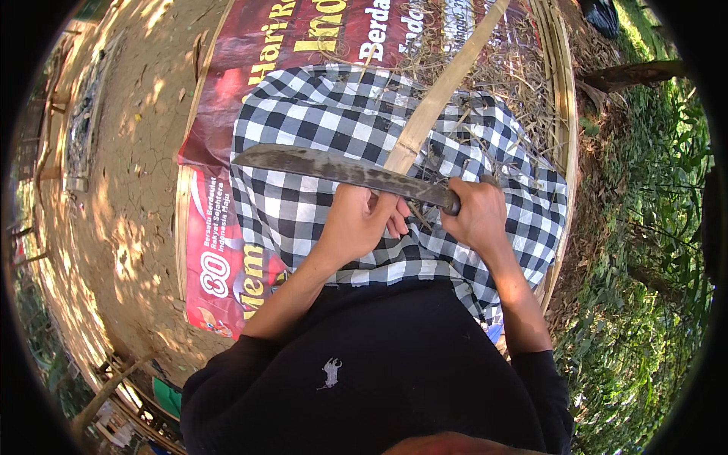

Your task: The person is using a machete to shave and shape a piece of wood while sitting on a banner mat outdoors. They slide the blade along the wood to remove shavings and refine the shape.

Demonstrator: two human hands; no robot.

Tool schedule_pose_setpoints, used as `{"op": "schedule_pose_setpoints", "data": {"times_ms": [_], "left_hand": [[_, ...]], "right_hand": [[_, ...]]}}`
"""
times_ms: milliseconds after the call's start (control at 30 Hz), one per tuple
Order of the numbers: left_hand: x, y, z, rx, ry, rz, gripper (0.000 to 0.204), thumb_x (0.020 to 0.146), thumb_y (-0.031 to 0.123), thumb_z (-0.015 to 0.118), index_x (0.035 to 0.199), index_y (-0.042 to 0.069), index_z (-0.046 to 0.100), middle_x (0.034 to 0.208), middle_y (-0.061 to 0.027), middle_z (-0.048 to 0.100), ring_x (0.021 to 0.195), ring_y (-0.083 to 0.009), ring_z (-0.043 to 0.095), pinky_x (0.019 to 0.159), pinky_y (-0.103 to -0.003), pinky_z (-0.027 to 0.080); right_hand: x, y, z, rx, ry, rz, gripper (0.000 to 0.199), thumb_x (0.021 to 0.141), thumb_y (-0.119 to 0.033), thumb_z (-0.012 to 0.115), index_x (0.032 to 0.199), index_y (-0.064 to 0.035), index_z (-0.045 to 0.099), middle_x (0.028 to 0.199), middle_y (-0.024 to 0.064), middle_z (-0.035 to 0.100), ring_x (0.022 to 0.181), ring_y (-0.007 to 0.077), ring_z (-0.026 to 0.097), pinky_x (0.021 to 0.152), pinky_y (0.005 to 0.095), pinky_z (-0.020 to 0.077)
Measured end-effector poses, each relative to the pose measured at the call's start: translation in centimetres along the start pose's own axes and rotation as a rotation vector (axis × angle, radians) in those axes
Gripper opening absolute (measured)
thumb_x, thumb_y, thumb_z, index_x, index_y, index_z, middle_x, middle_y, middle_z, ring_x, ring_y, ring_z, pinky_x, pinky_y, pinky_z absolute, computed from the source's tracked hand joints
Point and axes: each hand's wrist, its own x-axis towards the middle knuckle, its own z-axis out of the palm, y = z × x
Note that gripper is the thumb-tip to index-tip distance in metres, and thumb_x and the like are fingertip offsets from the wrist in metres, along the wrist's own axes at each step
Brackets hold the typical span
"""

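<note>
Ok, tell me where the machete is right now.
In the head view, the machete is near the middle, held in the right hand and pointing left across the bamboo strip, just above the left hand.

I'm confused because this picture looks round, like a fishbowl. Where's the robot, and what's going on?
There's no robot! A wide, bendy-looking camera on someone's head looks down at their own two bare hands. The dark shape below is their black shirt.

Their right hand grips the dark handle of a long, dark-stained metal machete. Their left hand is curled beside the blade, at the near end of a long, flat, pale bamboo strip; the blade partly hides its hold.

A black-and-white checked cloth covers their lap. Beyond it, thin, dry, straw-coloured shavings lie on a red printed plastic-looking banner.
</note>
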Motion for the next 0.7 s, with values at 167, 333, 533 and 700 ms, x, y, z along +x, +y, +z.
{"op": "schedule_pose_setpoints", "data": {"times_ms": [167,333,533,700], "left_hand": [[1.3,-0.8,-0.8,0.025,0.085,-0.010,0.027,0.106,0.019,0.050,0.103,-0.007,0.057,0.075,-0.0114,0.065,0.059,-0.0161,0.067,0.053,-0.027,0.056],[0.9,-1.3,0.7,0.027,0.065,0.051,0.024,0.105,0.015,0.050,0.103,-0.008,0.057,0.075,-0.0131,0.065,0.062,-0.0175,0.069,0.055,-0.027,0.057],[0.3,-1.1,1.2,0.038,0.032,0.038,0.026,0.105,0.016,0.051,0.107,-0.010,0.057,0.075,-0.0136,0.066,0.062,-0.0188,0.070,0.055,-0.028,0.058],[0.3,-1.5,1.6,0.035,0.052,0.014,0.028,0.105,0.018,0.050,0.107,-0.009,0.057,0.075,-0.0137,0.066,0.061,-0.0184,0.070,0.055,-0.028,0.058]], "right_hand": [[1.2,0.5,0.3,0.006,0.012,0.095,0.016,0.066,-0.017,0.071,0.071,-0.0054,0.061,0.059,0.0155,0.061,0.058,0.0399,0.060,0.060,0.0476,0.0484],[2.6,1.9,-0.5,0.043,-0.033,0.104,0.014,0.069,-0.015,0.069,0.075,-0.0045,0.062,0.062,0.0180,0.062,0.061,0.0407,0.063,0.061,0.0479,0.0511],[1.4,1.3,0.4,0.006,0.010,0.141,0.014,0.070,-0.018,0.068,0.074,-0.0055,0.063,0.060,0.0181,0.062,0.060,0.0403,0.064,0.061,0.0491,0.0521],[2.1,2.2,0.0,0.053,0.060,0.362,0.018,0.067,-0.017,0.070,0.076,-0.0037,0.063,0.063,0.0148,0.065,0.063,0.0374,0.066,0.061,0.0481,0.0516]]}}
